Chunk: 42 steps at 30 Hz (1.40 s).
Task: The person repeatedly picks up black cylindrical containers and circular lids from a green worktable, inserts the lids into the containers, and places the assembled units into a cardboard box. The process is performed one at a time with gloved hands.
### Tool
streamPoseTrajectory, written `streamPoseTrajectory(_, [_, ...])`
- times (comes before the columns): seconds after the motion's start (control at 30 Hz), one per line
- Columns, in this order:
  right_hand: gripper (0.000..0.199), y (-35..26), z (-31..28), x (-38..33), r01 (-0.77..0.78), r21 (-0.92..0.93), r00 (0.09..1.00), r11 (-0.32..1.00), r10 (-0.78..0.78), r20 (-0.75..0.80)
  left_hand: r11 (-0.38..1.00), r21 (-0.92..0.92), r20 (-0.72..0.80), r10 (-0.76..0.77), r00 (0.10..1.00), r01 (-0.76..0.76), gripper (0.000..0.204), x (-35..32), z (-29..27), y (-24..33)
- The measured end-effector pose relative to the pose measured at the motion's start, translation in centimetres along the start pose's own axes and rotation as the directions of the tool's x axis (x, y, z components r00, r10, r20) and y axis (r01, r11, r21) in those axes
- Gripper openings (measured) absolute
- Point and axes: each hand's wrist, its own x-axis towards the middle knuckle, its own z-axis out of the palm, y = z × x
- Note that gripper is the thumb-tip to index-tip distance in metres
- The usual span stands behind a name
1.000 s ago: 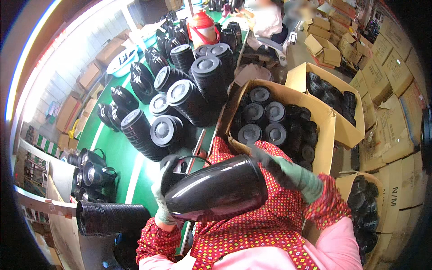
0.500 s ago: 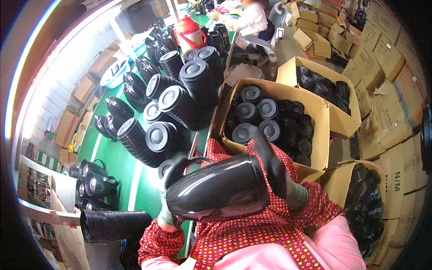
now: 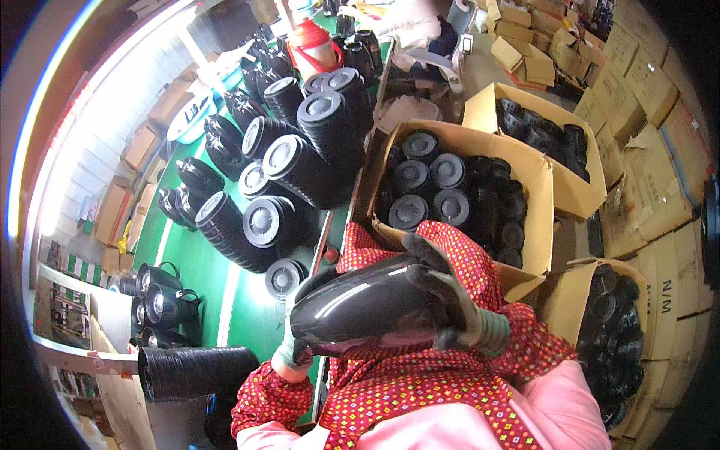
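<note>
A glossy black jug body (image 3: 364, 311) lies sideways in front of my chest, held between both hands. My left hand (image 3: 291, 342), in a dark glove with a pale cuff, grips its left end. At the other end my right hand (image 3: 450, 291), gloved the same way, wraps its fingers around the wall with the thumb apart. The inside of the jug body is not visible. Just beyond my left hand, on the green table (image 3: 214, 289), stands a short stack of round black lid-like parts (image 3: 284, 278).
Taller stacks of round black parts (image 3: 264, 221) crowd the table beside a red-and-white bucket (image 3: 312, 49). Nested black cylinders (image 3: 195, 373) lie at lower left. Open cartons (image 3: 536, 217) of black parts stand to the right. Another person's white sleeve (image 3: 412, 26) shows at the far end.
My right hand has shifted from the rim onto the side of the jug body. The jug body has turned slightly, and the handle seen near my left hand is now out of sight.
</note>
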Motion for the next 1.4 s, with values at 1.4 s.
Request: streamPoseTrajectory(1.4, [0.058,4.3,2.6,-1.8,-0.389,0.134,0.893,0.911,0.409,-0.186,0.174,0.945,0.218,0.294,0.930,-0.277,0.023,3.2,1.9,8.1])
